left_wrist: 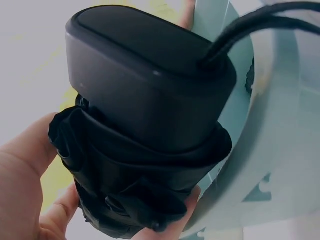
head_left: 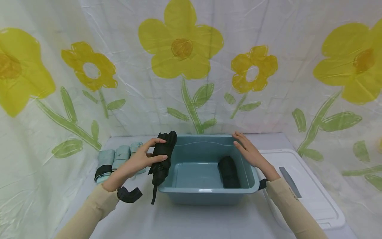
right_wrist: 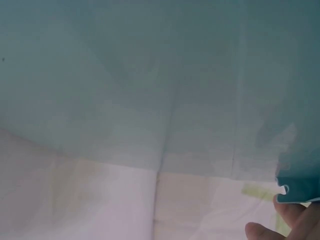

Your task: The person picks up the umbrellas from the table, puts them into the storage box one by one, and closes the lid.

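Observation:
My left hand [head_left: 139,158] grips a folded black umbrella [head_left: 163,162] upright at the left rim of a blue-grey plastic bin [head_left: 206,197]. Its thumb and fingers wrap the cloth. In the left wrist view, the umbrella's smooth handle end [left_wrist: 145,95] faces the camera, with a wrist cord looping off to the right. Another black bundle [head_left: 229,172], much like the umbrella, lies inside the bin against the right wall. My right hand [head_left: 250,152] rests at the bin's right rim with fingers extended; in the right wrist view its fingers [right_wrist: 292,217] are by the rim's corner.
Several rolled pale-green bundles [head_left: 120,156], one with a black band, lie on the white table left of the bin. A white lid [head_left: 316,196] with a grey handle lies on the right. Behind the table hangs a flowered curtain [head_left: 128,113].

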`<state>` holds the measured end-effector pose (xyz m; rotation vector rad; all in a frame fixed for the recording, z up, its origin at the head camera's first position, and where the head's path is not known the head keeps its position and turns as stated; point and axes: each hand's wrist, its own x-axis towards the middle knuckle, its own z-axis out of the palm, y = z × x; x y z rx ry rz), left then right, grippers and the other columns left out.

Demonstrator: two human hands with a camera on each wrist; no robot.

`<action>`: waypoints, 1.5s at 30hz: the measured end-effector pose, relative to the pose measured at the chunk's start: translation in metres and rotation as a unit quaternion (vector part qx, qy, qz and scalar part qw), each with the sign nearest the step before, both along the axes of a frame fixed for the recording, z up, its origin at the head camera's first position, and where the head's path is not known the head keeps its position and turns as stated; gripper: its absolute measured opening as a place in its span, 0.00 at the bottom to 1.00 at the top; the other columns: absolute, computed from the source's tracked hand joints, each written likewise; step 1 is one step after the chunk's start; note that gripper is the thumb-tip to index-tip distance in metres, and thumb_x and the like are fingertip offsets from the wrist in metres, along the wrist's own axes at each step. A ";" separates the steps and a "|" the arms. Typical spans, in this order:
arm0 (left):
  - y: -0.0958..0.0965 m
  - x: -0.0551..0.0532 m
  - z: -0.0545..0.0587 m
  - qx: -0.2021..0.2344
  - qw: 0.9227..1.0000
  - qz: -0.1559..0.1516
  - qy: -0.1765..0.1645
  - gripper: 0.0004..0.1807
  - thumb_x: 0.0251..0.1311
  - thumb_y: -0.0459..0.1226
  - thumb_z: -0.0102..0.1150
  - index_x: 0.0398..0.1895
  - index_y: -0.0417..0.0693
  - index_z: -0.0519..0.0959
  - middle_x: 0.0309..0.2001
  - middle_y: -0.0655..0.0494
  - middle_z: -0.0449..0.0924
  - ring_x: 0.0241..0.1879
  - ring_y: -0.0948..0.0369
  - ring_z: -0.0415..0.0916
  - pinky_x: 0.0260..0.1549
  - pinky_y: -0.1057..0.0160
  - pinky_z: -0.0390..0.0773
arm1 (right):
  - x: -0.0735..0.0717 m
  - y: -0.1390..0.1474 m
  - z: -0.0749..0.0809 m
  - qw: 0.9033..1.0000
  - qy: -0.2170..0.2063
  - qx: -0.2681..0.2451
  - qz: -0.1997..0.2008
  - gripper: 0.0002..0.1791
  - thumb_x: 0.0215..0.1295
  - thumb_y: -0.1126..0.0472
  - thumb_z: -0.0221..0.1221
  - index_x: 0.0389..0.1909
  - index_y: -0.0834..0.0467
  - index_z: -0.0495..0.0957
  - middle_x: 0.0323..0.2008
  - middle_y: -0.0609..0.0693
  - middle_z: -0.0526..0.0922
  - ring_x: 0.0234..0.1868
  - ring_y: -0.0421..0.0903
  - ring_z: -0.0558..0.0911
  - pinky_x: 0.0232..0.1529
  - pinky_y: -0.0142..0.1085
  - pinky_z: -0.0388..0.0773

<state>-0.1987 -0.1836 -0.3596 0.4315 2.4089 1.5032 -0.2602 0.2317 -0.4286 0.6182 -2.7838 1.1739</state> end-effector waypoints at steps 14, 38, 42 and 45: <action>0.017 -0.009 -0.001 -0.017 1.000 -0.022 -0.006 0.29 0.56 0.50 0.61 0.61 0.62 0.64 0.69 0.52 0.51 0.46 0.51 0.77 0.41 0.53 0.78 | 0.001 0.000 0.000 1.000 0.004 0.001 0.000 0.28 0.74 0.50 0.40 0.69 0.62 0.56 0.71 0.61 0.49 0.72 0.59 0.44 0.65 0.61 0.43; 0.051 -0.035 -0.012 -0.017 0.998 -0.024 -0.048 0.29 0.51 0.52 0.65 0.57 0.65 0.68 0.65 0.49 0.55 0.62 0.48 0.61 0.46 0.48 0.75 | 0.002 -0.002 0.001 1.000 0.007 0.005 -0.003 0.28 0.74 0.50 0.39 0.68 0.61 0.57 0.71 0.60 0.50 0.71 0.61 0.47 0.64 0.62 0.46; 0.058 -0.036 -0.012 -0.016 0.998 -0.024 -0.054 0.28 0.52 0.51 0.64 0.57 0.64 0.68 0.65 0.47 0.56 0.59 0.47 0.65 0.45 0.49 0.76 | 0.002 -0.002 0.001 1.000 0.007 0.004 -0.003 0.28 0.74 0.50 0.39 0.69 0.61 0.57 0.71 0.60 0.50 0.71 0.61 0.47 0.64 0.61 0.46; 0.063 -0.038 -0.012 -0.021 0.998 -0.027 -0.058 0.27 0.53 0.50 0.64 0.57 0.64 0.68 0.65 0.47 0.55 0.59 0.48 0.65 0.42 0.52 0.77 | 0.002 -0.001 0.001 1.000 0.006 0.004 -0.003 0.28 0.74 0.50 0.39 0.69 0.61 0.56 0.71 0.61 0.50 0.71 0.60 0.47 0.64 0.62 0.46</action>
